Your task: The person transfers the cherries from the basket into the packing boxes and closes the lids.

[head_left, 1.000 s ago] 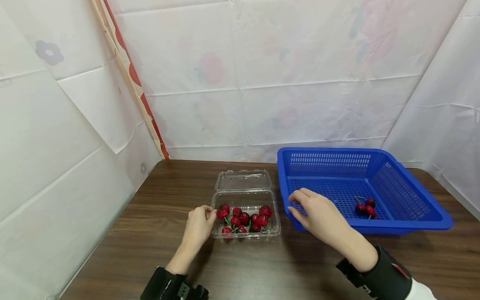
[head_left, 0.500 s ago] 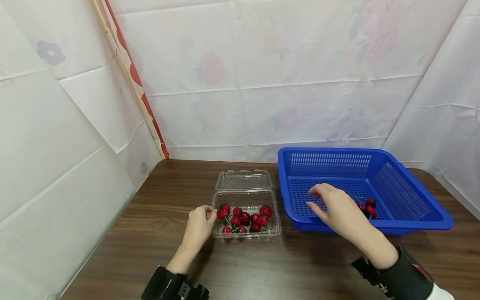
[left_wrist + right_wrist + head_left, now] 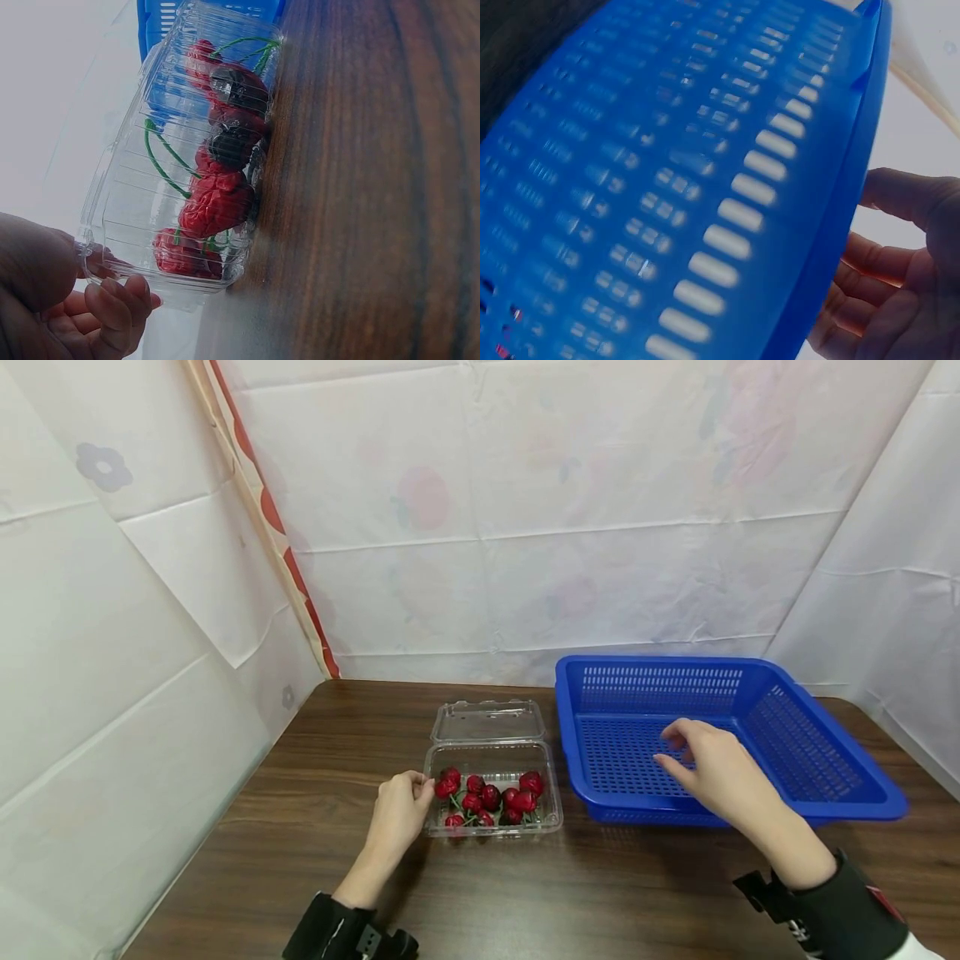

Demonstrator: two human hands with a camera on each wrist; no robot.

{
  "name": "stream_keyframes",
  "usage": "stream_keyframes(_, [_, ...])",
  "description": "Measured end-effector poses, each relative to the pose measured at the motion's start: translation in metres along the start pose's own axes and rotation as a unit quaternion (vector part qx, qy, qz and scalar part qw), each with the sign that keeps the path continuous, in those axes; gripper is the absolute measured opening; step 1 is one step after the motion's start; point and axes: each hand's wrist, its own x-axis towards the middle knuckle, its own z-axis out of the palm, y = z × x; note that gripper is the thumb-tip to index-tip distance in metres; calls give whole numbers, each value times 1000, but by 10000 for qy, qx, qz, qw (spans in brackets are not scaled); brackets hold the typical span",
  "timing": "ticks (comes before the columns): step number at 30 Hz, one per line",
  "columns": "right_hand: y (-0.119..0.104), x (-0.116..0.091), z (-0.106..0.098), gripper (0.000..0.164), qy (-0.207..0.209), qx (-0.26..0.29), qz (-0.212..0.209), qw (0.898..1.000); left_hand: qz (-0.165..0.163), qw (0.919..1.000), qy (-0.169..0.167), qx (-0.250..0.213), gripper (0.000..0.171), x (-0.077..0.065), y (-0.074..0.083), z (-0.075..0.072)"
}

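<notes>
My left hand (image 3: 397, 814) pinches the left rim of a clear plastic clamshell box (image 3: 553, 814), its lid (image 3: 487, 722) folded back behind. Several red and dark cherries (image 3: 490, 796) with green stems lie inside; the left wrist view shows cherries (image 3: 217, 202) through the wall. Over the blue perforated basket (image 3: 637, 670) hovers my right hand (image 3: 720, 772), thumb and fingers apart and loosely bent, nothing between them. From below, the right wrist view has these fingers (image 3: 881, 259) beyond the basket rim. A red patch (image 3: 504, 349) shows through the slots; the basket's cherries are hidden in the head view.
Both containers stand side by side on a dark wood-grain table (image 3: 300, 827), the basket at the right. White patterned sheets (image 3: 480, 527) enclose the table at the back and sides. A red-edged strip (image 3: 270, 514) runs down the back left corner.
My right hand has moved rightward from the basket's left edge to over its middle, covering the cherries there. The left hand stays at the clamshell box.
</notes>
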Motion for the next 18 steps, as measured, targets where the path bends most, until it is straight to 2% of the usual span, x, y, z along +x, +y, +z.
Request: stream_keyframes(18, [50, -3, -19, 34, -701, -241, 911, 9931, -71, 10000, -11, -25, 16, 0, 1, 0])
